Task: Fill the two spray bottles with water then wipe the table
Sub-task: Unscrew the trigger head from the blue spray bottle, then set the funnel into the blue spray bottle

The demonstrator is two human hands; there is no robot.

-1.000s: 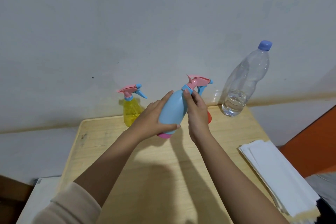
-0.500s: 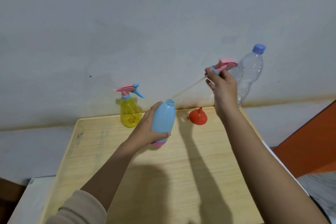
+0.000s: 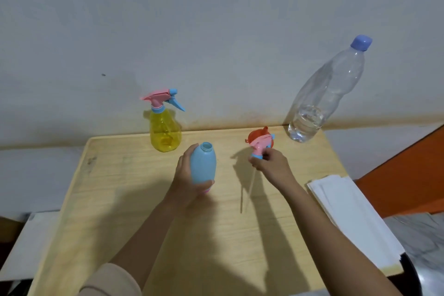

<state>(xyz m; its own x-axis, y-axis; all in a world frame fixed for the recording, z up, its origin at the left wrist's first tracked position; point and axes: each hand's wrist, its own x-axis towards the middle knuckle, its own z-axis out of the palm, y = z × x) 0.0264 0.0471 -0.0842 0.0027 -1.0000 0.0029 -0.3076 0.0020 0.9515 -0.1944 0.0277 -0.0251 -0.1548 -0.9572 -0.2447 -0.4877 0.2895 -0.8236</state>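
On the near bench (image 3: pixel 216 247), the uncapped blue spray bottle (image 3: pixel 203 166) is gripped upright by the left hand (image 3: pixel 185 180). Its pink trigger head (image 3: pixel 260 145) is pinched by the right hand (image 3: pixel 271 166). Farther back, the funnel (image 3: pixel 255 134), yellow spray bottle (image 3: pixel 165 132) and capped water bottle (image 3: pixel 319 103) are untouched. Only opening is judged done; both fillings and the wiping are left.
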